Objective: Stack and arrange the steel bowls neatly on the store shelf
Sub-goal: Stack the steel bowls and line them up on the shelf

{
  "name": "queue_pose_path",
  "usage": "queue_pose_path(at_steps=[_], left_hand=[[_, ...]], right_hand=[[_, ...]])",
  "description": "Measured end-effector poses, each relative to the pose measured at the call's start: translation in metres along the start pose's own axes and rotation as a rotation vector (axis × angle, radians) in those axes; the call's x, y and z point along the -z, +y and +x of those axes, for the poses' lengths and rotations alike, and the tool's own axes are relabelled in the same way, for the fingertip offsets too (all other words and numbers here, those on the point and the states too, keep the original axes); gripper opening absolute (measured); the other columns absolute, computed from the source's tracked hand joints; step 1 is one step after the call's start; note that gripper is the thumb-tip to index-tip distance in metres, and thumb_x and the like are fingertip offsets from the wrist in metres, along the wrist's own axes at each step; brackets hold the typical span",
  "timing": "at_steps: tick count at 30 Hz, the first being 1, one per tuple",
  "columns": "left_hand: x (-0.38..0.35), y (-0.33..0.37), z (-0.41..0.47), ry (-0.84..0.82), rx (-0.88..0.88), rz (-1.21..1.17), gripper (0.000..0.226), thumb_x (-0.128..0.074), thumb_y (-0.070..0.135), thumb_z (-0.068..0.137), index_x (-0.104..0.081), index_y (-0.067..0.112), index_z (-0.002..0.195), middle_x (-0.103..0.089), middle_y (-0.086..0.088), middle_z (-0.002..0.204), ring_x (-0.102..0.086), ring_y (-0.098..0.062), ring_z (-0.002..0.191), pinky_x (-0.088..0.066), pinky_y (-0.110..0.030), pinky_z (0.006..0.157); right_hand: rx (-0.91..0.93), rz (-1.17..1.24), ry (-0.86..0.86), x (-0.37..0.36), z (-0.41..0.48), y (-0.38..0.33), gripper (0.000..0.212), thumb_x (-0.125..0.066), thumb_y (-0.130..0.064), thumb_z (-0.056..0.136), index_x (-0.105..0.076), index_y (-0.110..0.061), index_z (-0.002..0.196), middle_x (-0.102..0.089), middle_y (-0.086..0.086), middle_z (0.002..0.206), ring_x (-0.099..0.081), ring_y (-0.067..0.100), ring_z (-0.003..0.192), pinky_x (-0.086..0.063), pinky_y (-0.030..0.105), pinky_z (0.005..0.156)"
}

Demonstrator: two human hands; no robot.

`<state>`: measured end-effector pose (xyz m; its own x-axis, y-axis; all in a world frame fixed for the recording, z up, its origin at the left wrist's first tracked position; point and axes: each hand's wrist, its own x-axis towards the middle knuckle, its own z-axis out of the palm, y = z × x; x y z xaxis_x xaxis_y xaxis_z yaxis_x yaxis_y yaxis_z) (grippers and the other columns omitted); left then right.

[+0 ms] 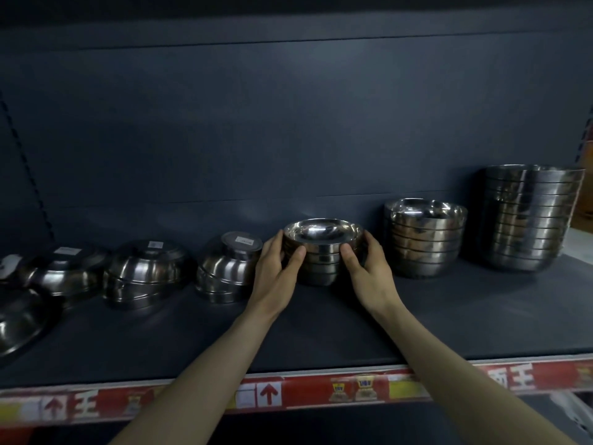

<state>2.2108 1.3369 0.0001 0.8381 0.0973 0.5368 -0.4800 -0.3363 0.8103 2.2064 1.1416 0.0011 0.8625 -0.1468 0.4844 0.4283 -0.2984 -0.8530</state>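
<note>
Far left, a loose bowl lies tipped near the front of the shelf. Beside it sit upside-down bowls with a label on top. Next come a second inverted stack and a third inverted stack, both labelled.

The left hand curls round the left side of the centre stack, thumb on the front wall and fingers behind the rim. The right hand mirrors it on the right side. The centre stack stands rim-up on the shelf mid-row, near the third inverted stack and apart from the medium stack. A tall stack stands far right, with a red price strip along the shelf front.

Handling: the steel is rigid and polished, so likely slippery. The nested bowls probably have some weight and could shift or clatter if tilted. The best hold looks like two-sided on the walls under the top rim, kept level. Denting seems unlikely, scuffing possible.
</note>
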Motion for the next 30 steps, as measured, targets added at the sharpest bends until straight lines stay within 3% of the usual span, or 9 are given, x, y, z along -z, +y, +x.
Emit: queue_pose_path(at_steps=[3, 7, 10, 13, 16, 20, 22, 26, 30], left_hand=[[0.001, 0.004, -0.003, 0.021, -0.001, -0.019, 0.063, -0.063, 0.042, 0.103, -0.047, 0.018, 0.159, -0.052, 0.003, 0.154, -0.055, -0.007, 0.141, -0.046, -0.040, 0.121], [0.003, 0.011, -0.010, 0.110, -0.040, -0.018, 0.059, -0.063, 0.022, 0.106, -0.042, 0.016, 0.162, -0.046, 0.004, 0.156, -0.053, -0.009, 0.139, -0.047, -0.029, 0.117], [0.005, 0.014, -0.014, 0.184, -0.124, 0.024, 0.046, -0.062, 0.015, 0.105, -0.054, 0.022, 0.150, -0.053, 0.010, 0.140, -0.060, -0.007, 0.125, -0.053, -0.027, 0.104], [0.006, 0.023, -0.019, 0.215, -0.168, 0.110, 0.036, -0.061, 0.010, 0.102, -0.060, 0.031, 0.131, -0.055, 0.016, 0.125, -0.061, -0.003, 0.110, -0.055, -0.027, 0.097], [0.013, 0.040, -0.032, 0.206, -0.115, 0.136, 0.034, -0.061, 0.010, 0.102, -0.062, 0.033, 0.127, -0.057, 0.012, 0.123, -0.059, 0.001, 0.104, -0.054, -0.020, 0.093], [0.053, 0.053, -0.046, 0.183, -0.088, 0.226, 0.034, -0.061, 0.005, 0.100, -0.066, 0.021, 0.129, -0.059, 0.004, 0.123, -0.061, -0.001, 0.104, -0.046, -0.005, 0.086], [0.083, 0.059, -0.050, 0.210, -0.095, 0.288, 0.032, -0.063, 0.004, 0.098, -0.068, 0.018, 0.126, -0.060, 0.002, 0.119, -0.061, 0.000, 0.097, -0.046, -0.007, 0.086], [0.153, 0.071, -0.075, 0.251, -0.079, 0.413, 0.032, -0.066, 0.003, 0.096, -0.068, 0.014, 0.127, -0.059, -0.001, 0.115, -0.060, -0.011, 0.095, -0.050, -0.025, 0.093], [0.220, 0.077, -0.110, 0.355, -0.024, 0.499, 0.032, -0.069, 0.009, 0.095, -0.069, 0.014, 0.127, -0.062, -0.002, 0.116, -0.065, -0.018, 0.104, -0.051, -0.033, 0.100]], right_hand=[[0.013, 0.013, 0.000, 0.000, 0.000, 0.000, 0.069, -0.065, -0.045, 0.104, -0.040, -0.017, 0.162, -0.049, 0.005, 0.161, -0.045, 0.018, 0.149, -0.035, 0.043, 0.128], [0.036, 0.001, 0.110, 0.004, -0.008, -0.009, 0.068, -0.059, -0.041, 0.108, -0.033, -0.013, 0.164, -0.034, 0.005, 0.167, -0.032, 0.020, 0.155, -0.025, 0.037, 0.130], [0.174, -0.019, 0.189, 0.007, -0.017, -0.016, 0.046, -0.058, -0.036, 0.109, -0.047, -0.017, 0.151, -0.044, -0.001, 0.149, -0.042, 0.018, 0.141, -0.034, 0.038, 0.122], [0.318, -0.126, 0.132, 0.004, -0.021, -0.020, 0.028, -0.061, -0.022, 0.106, -0.059, -0.014, 0.133, -0.053, -0.003, 0.129, -0.050, 0.016, 0.125, -0.043, 0.039, 0.114], [0.401, -0.250, 0.090, 0.005, -0.026, -0.028, 0.022, -0.060, -0.017, 0.106, -0.062, -0.012, 0.127, -0.056, 0.001, 0.125, -0.053, 0.020, 0.117, -0.047, 0.046, 0.108], [0.426, -0.246, 0.133, -0.007, -0.041, -0.045, 0.019, -0.061, -0.010, 0.103, -0.063, -0.010, 0.123, -0.056, 0.003, 0.127, -0.051, 0.020, 0.117, -0.047, 0.047, 0.109], [0.450, -0.206, 0.097, -0.024, -0.050, -0.059, 0.021, -0.061, -0.009, 0.103, -0.063, -0.012, 0.124, -0.055, 0.000, 0.128, -0.054, 0.019, 0.119, -0.047, 0.043, 0.111], [0.468, -0.117, -0.029, -0.070, -0.078, -0.097, 0.022, -0.061, -0.009, 0.103, -0.064, -0.014, 0.124, -0.054, -0.008, 0.121, -0.054, 0.010, 0.113, -0.046, 0.032, 0.107], [0.467, -0.132, -0.231, -0.120, -0.106, -0.138, 0.024, -0.061, -0.019, 0.104, -0.064, -0.013, 0.128, -0.058, -0.003, 0.124, -0.056, 0.015, 0.115, -0.047, 0.035, 0.106]])
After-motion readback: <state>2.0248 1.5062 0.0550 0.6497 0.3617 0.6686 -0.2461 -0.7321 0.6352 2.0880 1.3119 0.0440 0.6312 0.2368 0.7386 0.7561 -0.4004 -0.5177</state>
